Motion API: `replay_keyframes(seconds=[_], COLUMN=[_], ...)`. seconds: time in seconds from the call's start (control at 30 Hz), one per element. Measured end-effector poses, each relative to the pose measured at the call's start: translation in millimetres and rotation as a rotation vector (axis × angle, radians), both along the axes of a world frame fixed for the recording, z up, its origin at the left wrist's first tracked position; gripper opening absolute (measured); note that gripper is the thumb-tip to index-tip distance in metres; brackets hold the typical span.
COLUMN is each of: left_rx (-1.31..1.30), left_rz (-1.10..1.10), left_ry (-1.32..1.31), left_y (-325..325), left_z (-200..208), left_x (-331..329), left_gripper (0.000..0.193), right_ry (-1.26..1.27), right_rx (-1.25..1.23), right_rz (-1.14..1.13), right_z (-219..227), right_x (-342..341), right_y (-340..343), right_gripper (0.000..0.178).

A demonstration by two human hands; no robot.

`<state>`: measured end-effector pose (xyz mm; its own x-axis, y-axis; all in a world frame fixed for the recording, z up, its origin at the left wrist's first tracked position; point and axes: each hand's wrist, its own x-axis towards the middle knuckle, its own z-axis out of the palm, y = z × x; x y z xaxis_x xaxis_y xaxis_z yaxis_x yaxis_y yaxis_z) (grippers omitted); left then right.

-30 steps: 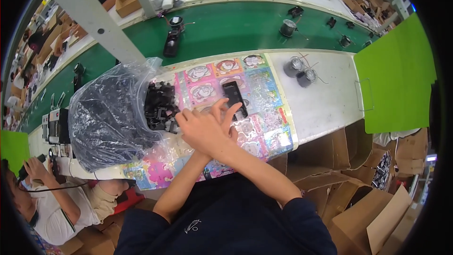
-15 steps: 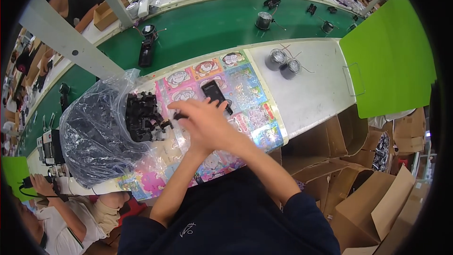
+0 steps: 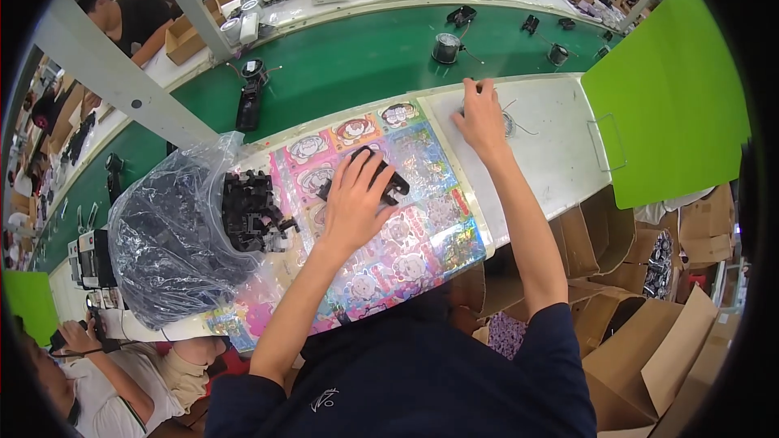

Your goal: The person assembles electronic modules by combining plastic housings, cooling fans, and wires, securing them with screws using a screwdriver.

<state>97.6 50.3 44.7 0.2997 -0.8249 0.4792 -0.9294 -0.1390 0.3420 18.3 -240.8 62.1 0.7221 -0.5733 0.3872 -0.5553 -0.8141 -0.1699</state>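
A long, smooth, flat green belt [image 3: 349, 53] curves across the upper frame. At right stands a flat lime-green panel [image 3: 669, 97] with a thin wire handle; below it, creased brown cardboard boxes [image 3: 621, 349] fill the lower right. A crinkled, glossy, clear plastic bag [image 3: 166, 235] bulges at centre left, its mouth opening onto a heap of angular black plastic parts [image 3: 250, 211]. Across the centre lies a shiny, multicoloured sheet of cartoon pictures [image 3: 422, 251], its film catching the light; the bare white tabletop [image 3: 552, 154] continues to its right.

At the frame's centre, the left hand [image 3: 355, 199] lies with fingers slightly spread and bent over an oblong, glossy black plastic housing [image 3: 398, 185] on the sheet, touching it; whether it grips cannot be told. The housing looks slender and dark, mostly hidden, its rounded right end showing. Right of upper centre, the right hand [image 3: 483, 118] is partly curled, its hold hidden, just beside a short, silvery, clear-sided cylinder [image 3: 509, 123] with thin wires.
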Motion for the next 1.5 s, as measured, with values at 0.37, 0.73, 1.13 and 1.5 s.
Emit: replay_keyframes(seconds=[0.37,0.73,1.13,1.5], left_rx=[-0.469,-0.310,-0.179,-0.305], left_rz=[-0.204,0.128,0.129,-0.117], left_ry=[1.616,0.654,0.328,1.473], left_y=[-1.1,29.5,45.5,65.9], left_z=[42.7,59.3,43.8,24.2], left_x=[-13.6,-28.3,-45.7,-57.6], left_gripper=[0.053,0.060,0.065,0.037], right_ry=[-0.650,-0.840,-0.472,-0.374], right_rx=[0.300,0.931,1.091,1.032], right_rz=[0.553,0.491,0.299,0.396], right_z=[62.9,83.1,49.1,57.4], right_x=[-21.7,-81.6,-78.6,-101.4], right_y=[132.5,193.5,196.6,220.1], right_gripper=[0.089,0.030,0.036,0.036])
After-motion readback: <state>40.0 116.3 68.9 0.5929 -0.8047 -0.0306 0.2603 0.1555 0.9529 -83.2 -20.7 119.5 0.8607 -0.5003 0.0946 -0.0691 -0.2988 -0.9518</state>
